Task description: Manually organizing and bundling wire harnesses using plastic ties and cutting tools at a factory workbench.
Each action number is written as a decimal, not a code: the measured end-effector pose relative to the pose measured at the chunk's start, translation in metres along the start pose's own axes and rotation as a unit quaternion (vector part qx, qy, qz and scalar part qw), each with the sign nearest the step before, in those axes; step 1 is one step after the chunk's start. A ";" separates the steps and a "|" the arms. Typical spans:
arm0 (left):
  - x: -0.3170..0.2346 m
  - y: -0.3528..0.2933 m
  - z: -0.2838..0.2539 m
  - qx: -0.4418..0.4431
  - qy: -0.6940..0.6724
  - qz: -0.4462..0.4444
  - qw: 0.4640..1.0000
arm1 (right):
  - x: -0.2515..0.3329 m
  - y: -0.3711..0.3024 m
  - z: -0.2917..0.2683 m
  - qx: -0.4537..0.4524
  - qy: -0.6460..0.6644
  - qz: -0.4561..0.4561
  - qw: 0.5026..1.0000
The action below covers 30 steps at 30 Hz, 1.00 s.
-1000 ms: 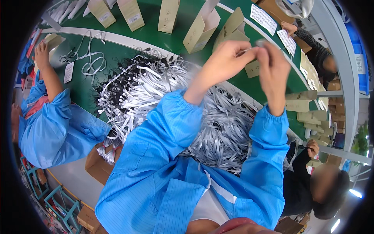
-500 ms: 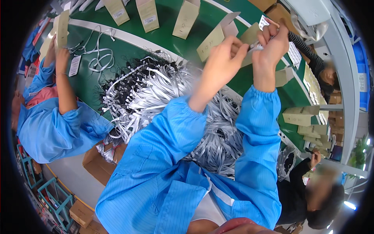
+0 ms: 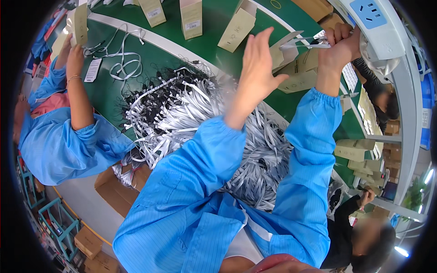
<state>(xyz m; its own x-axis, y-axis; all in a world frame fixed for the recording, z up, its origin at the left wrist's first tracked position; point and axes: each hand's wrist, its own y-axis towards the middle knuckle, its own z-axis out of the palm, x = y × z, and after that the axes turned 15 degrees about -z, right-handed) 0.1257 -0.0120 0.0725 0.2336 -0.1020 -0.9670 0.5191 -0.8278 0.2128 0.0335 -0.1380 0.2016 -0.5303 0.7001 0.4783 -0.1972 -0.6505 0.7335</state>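
Editor: Wide to tight, pls.

Photog: Green counter [image 3: 104, 104], w/ a heap of silver-white straps [image 3: 191, 109] before the wearer; pale cartons [image 3: 236, 27] stand beyond, incl. an open carton [image 3: 282, 55] near the hands.

Editor: What's changed?

Photog: Half a sec ago both hands nearly met. Now L hand [image 3: 257, 68] is spread wide, nothing in it, just beside the open carton. R hand [image 3: 341, 48], farther R, is closed on a strap [image 3: 321, 46], strands running toward the carton's flaps.

Editor: Meaning?

Photog: One-handed hold now, apparently; strap's far end is at the carton's mouth, in or above, can't tell.
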 end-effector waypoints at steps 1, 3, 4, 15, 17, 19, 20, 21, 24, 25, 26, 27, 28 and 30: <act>0.007 0.001 0.006 0.002 0.028 -0.001 1.000 | -0.001 -0.003 0.001 0.000 0.001 0.000 1.000; 0.014 0.004 0.017 0.005 0.079 -0.003 0.997 | -0.005 -0.014 0.004 0.022 -0.047 -0.038 0.998; 0.009 0.004 0.018 0.008 0.078 -0.001 0.997 | -0.006 -0.018 0.004 0.032 -0.073 -0.060 0.995; 0.002 0.001 0.028 -0.080 0.099 -0.071 0.989 | -0.038 -0.096 -0.026 0.153 -0.254 0.084 0.951; 0.004 0.000 0.028 -0.080 0.098 -0.080 0.989 | -0.036 -0.093 -0.033 0.210 -0.273 0.090 0.935; 0.004 0.000 0.027 -0.081 0.098 -0.094 0.987 | -0.031 -0.085 -0.039 0.320 -0.307 0.099 0.891; 0.004 0.001 0.027 -0.082 0.099 -0.093 0.987 | -0.026 -0.082 -0.043 0.320 -0.307 0.099 0.891; 0.003 0.001 0.027 -0.075 0.099 -0.092 0.988 | -0.019 -0.081 -0.048 0.392 -0.328 0.069 0.857; 0.003 -0.004 0.028 -0.046 0.103 -0.087 0.990 | 0.003 -0.079 -0.060 0.515 -0.373 0.013 0.772; 0.002 -0.006 0.027 -0.045 0.106 -0.087 0.990 | 0.009 -0.070 -0.059 0.542 -0.390 -0.007 0.745; 0.001 -0.008 0.026 -0.043 0.109 -0.087 0.989 | 0.015 -0.061 -0.056 0.567 -0.407 -0.027 0.716; 0.000 -0.008 0.028 -0.038 0.112 -0.084 0.989 | 0.022 -0.051 -0.055 0.588 -0.425 -0.047 0.686; 0.000 -0.009 0.032 -0.025 0.117 -0.080 0.990 | 0.026 -0.044 -0.057 0.578 -0.433 -0.041 0.690; 0.004 -0.008 0.039 -0.027 0.112 -0.054 0.992 | 0.033 -0.034 -0.066 0.605 -0.431 -0.049 0.668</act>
<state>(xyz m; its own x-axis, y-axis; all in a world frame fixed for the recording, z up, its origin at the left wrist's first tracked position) 0.0908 -0.0277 0.0611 0.3469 0.1157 -0.9307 0.5931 -0.7958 0.1222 -0.0318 -0.1120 0.1606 0.2106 0.9705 0.1171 0.8912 -0.2398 0.3849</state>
